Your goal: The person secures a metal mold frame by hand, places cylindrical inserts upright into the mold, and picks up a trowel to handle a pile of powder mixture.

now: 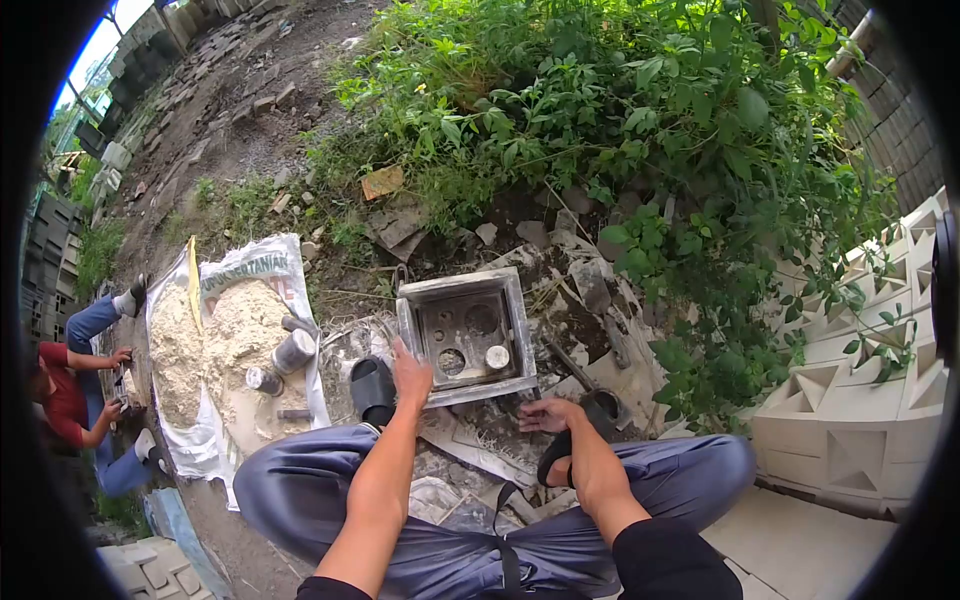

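1. Head view: a square, open-topped box frame [463, 392] sits on the littered ground, in front of the person's crossed legs and just right of the view's middle line at its lower edge.
2. Its opening faces up toward the camera. The sides look nearly equal, so no long axis stands out; the far and near edges run left to right, their right ends slightly farther away.
3. On its floor are a pale round piece [497, 357], at the near right, and a round recess [452, 361] to the left of that piece.
4. The left hand [412, 376] is at the frame's near left corner, back of the hand up, fingers extended forward along the left wall. Whether it presses on the wall, I cannot tell.
5. The right hand [548, 414] is just beside the near right corner, fingers loosely spread and pointing left, pinching nothing visible.
6. A long-handled tool [572, 367] lies right of the frame, slanting away to the left. A black sandal [373, 388] is beside the left hand.
7. Farther left, a white sack [285, 262] bears pale powder [245, 312] and a large cylinder [294, 352].
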Demonstrator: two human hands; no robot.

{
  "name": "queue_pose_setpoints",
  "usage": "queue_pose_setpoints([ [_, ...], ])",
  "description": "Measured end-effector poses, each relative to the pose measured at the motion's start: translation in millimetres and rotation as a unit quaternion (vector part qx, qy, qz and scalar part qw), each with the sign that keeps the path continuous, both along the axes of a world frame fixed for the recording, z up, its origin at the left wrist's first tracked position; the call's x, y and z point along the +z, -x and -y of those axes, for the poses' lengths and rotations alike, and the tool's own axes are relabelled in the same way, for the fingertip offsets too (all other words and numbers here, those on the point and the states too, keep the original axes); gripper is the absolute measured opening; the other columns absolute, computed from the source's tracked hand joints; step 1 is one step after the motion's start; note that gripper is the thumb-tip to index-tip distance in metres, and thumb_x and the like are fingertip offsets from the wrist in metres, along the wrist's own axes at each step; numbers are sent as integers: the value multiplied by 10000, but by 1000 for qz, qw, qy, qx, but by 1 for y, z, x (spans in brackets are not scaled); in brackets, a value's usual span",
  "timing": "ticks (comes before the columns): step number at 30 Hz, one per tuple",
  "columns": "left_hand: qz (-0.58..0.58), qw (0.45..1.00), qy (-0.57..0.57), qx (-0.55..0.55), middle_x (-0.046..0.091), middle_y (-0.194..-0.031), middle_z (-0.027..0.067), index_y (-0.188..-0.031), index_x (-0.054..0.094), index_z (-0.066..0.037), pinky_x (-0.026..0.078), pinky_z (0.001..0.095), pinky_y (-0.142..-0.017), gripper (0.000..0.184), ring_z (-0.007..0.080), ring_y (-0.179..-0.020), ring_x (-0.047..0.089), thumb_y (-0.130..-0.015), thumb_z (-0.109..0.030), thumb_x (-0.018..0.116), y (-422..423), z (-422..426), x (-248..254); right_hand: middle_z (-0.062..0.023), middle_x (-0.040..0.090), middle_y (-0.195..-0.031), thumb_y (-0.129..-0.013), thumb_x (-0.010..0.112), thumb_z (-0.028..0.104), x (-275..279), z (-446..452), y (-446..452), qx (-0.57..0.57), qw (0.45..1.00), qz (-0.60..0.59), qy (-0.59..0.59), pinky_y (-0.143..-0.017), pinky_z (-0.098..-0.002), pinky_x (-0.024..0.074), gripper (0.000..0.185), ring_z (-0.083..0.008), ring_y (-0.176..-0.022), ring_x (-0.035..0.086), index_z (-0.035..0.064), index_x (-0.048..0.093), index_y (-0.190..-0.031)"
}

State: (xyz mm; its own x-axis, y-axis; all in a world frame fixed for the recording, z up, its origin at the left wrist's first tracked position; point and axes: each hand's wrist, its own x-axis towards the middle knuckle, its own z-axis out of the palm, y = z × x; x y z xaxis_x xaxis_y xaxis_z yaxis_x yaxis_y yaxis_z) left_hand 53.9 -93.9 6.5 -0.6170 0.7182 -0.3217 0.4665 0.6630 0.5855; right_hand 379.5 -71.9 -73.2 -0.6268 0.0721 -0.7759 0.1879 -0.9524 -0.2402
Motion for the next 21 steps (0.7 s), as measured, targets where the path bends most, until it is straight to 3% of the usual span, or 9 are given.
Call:
queue_pose_setpoints([
  [1,-5,1000,1,-2,531,-1128,334,-1349,263,80,421,469,-902,692,451,-1066,526,-805,-177,603,4,1,-13,-26,574,-780,-844,651,118,-3,2,5,-122,989,-70,56,-730,-293,427,75,-124,-737,530,60,605,-851],
  [2,-65,995,-72,-29,560,-1035,337,-1339,265,89,438,481,-848,671,462,-978,553,-811,-165,593,7,1,-31,2,475,-705,-837,636,66,-8,-4,13,-166,977,-120,66,-572,-274,350,180,-112,-620,425,85,510,-710],
  [3,-123,981,-140,-60,589,-942,340,-1328,268,97,455,492,-794,650,474,-890,580,-818,-153,583,10,6,-41,15,392,-608,-843,623,86,-21,-3,21,-175,982,-61,28,-507,-289,273,214,-99,-538,343,90,478,-686],
  [5,-111,988,-89,-57,596,-914,334,-1321,276,97,456,497,-775,638,471,-863,584,-819,-151,581,4,6,-16,24,298,-528,-828,625,132,19,-21,31,12,993,66,-93,-465,-296,237,270,-95,-473,272,109,445,-627],
  [9,-117,990,-66,-32,609,-829,319,-1298,301,89,460,503,-731,594,475,-793,590,-826,-144,575,0,-3,-11,-14,390,-489,-779,657,201,12,-5,48,-92,971,138,-174,-463,-344,296,286,-145,-438,340,38,506,-599],
  [11,-118,991,-59,-32,607,-836,322,-1284,313,79,459,506,-732,575,474,-794,591,-827,-148,577,-2,-1,-9,-94,550,-569,-729,683,240,-12,10,54,-75,816,381,-427,-505,-406,379,316,-220,-487,461,-47,583,-641],
  [12,-119,991,-61,-28,607,-834,322,-1283,318,76,458,508,-732,570,472,-794,591,-828,-151,576,-3,-2,-9,-200,626,-661,-694,696,275,-4,9,54,-58,795,410,-444,-601,-456,443,378,-338,-606,594,-90,624,-766],
  [16,-123,990,-61,-28,608,-826,320,-1291,324,69,456,514,-733,573,469,-793,593,-830,-163,571,-1,-1,-14,-291,621,-768,-680,702,295,17,9,64,-48,740,484,-465,-692,-479,473,382,-434,-820,619,-74,652,-763],
  [21,-130,989,-67,-31,606,-833,322,-1296,330,63,454,515,-737,574,466,-801,592,-833,-177,570,-1,0,-18,-295,625,-809,-699,656,258,-1,17,66,0,680,526,-511,-712,-500,479,337,-446,-825,616,-62,657,-802],
])
